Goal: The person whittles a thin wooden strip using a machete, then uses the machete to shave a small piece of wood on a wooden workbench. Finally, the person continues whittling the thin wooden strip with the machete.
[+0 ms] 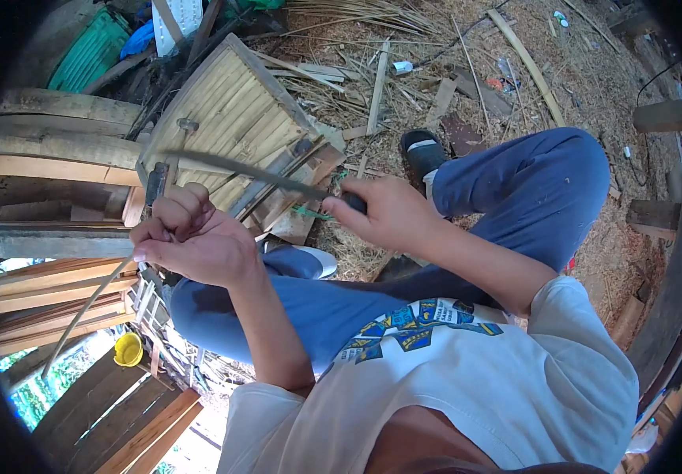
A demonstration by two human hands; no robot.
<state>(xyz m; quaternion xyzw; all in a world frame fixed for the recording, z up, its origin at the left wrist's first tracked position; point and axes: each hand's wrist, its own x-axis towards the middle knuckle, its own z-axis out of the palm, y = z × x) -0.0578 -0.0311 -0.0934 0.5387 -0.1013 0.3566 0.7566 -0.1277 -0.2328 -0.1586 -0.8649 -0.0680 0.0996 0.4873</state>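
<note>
My right hand (384, 212) is closed around the dark handle of a long knife (254, 171). The blade points left, above my left hand, with its tip near a hammer (159, 178) on the wooden board. My left hand (199, 237) has its fingers curled round a thin, bent strip (88, 306), which hangs down to the lower left. The blade and the strip are apart. Beneath the blade lies a slatted bamboo board (234, 110) with a wooden rim.
Stacked planks (56, 162) stand at the left, with a yellow cup (128, 349) below them. Bamboo strips (527, 63) and shavings cover the ground. A green basket (92, 51) is at the upper left. My bent legs (515, 178) flank the work area.
</note>
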